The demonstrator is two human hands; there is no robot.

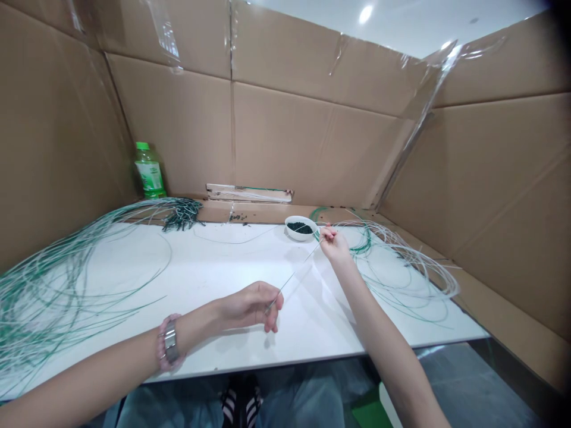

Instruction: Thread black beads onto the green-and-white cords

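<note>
in the head view, a thin strand is held taut over the bench: it is pinched loosely in the left hand and gripped by closed fingertips in the right hand, at two o'clock. a bowl of dark granules is positioned at ten o'clock from the right hand.
</note>
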